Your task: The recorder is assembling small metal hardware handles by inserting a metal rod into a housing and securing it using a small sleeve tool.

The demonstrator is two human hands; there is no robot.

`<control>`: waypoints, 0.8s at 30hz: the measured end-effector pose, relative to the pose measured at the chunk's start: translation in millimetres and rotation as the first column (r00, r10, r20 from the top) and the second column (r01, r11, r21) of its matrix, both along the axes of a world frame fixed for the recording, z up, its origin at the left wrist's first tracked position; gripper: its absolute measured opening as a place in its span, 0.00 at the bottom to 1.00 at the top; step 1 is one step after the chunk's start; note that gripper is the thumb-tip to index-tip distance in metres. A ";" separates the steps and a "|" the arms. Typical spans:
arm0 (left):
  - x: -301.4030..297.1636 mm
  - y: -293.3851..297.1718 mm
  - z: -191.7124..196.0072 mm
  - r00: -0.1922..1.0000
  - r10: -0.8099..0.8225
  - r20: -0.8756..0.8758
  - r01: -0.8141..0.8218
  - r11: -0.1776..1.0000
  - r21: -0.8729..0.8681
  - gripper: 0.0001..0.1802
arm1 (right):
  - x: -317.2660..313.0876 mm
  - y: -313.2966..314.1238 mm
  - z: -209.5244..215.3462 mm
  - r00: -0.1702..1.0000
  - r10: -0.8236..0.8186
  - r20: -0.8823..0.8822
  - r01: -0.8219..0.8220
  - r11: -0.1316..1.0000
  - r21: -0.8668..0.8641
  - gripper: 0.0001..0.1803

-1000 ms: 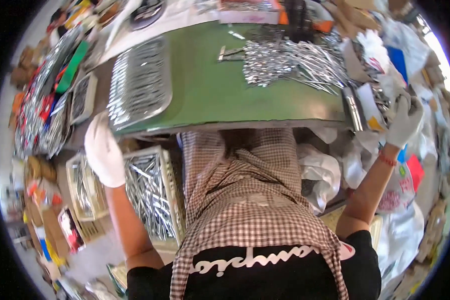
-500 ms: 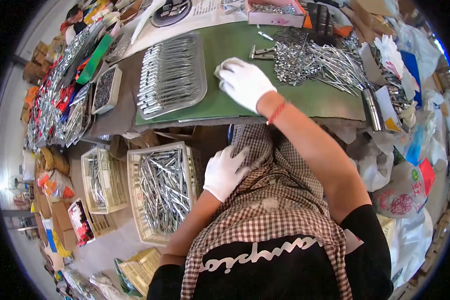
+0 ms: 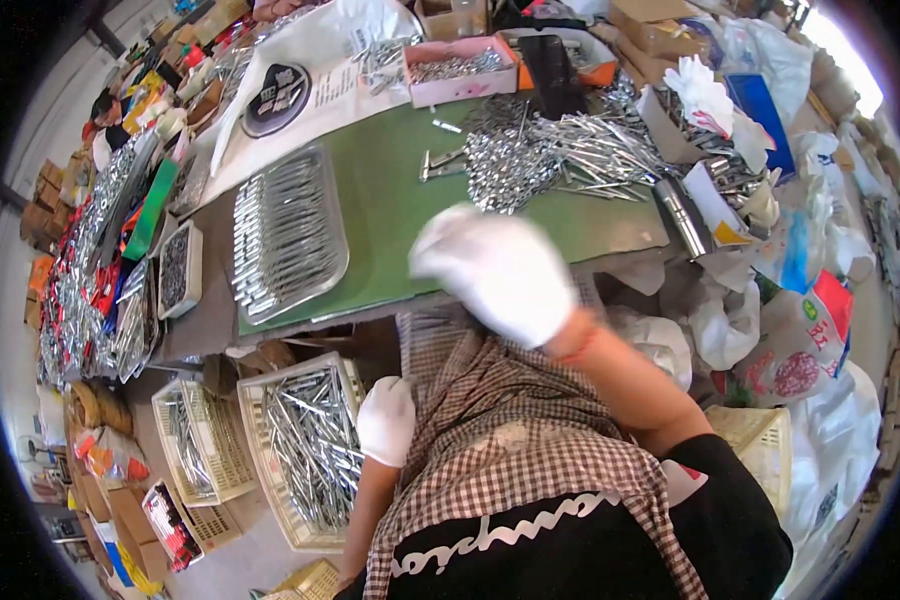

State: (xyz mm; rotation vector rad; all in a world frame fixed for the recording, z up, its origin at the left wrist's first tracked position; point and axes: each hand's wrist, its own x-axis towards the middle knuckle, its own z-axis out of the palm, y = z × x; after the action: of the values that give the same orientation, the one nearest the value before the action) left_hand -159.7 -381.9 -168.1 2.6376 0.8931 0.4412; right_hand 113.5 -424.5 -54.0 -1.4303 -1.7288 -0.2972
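My right hand (image 3: pixel 500 270), in a white glove, hangs over the table's front edge above my lap. Motion smears its fingers, and I cannot see anything in them. Lower down, my white-gloved left hand (image 3: pixel 386 421) is beside the right rim of a cream plastic crate (image 3: pixel 253 455) full of loose metal rods (image 3: pixel 315 445). The left fingers look bent, but their tips are hidden. On the green table mat (image 3: pixel 390 180) lies a clear tray (image 3: pixel 340 245) with neat rows of slim metal rods (image 3: pixel 285 230). Small metal parts (image 3: pixel 510 160) and long metal pins (image 3: pixel 605 145) are heaped right of it.
Behind the heaps stands a pink box (image 3: pixel 460 90) of small parts. A thick metal cylinder (image 3: pixel 682 215) lies at the table's right edge. A second crate (image 3: pixel 225 455) stands left of the rods' crate. Plastic bags (image 3: pixel 795 340) crowd the right side.
My right hand has pulled back from the mat toward my body. My left hand has moved left and down, toward the crate. The view has shifted, tilting the table.
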 end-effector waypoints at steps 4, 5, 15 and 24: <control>15.7 1.0 36.0 0.986 0.027 0.164 -0.040 0.997 0.073 0.12 | 125.3 -103.0 33.9 0.728 -0.673 0.129 0.657 0.739 0.145 0.14; 27.9 5.9 49.0 0.980 -0.003 0.201 -0.018 0.995 0.098 0.14 | 155.2 -130.5 29.9 0.642 -0.757 0.122 0.728 0.652 0.212 0.15; 203.4 125.8 90.7 0.989 -0.022 0.149 -0.031 0.938 0.344 0.14 | 170.4 -98.8 21.9 0.633 -0.698 0.335 0.719 0.691 0.081 0.07; 231.1 145.5 81.4 0.992 0.109 -0.066 -0.082 0.943 0.323 0.11 | 180.6 -5.7 -3.8 0.667 -0.562 0.489 0.738 0.587 -0.332 0.06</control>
State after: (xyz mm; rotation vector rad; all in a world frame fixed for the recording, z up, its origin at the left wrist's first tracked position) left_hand 71.5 -236.4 -86.7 2.9337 1.0585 0.5447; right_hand 294.2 -430.2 -57.8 -2.5657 -1.4964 -0.5374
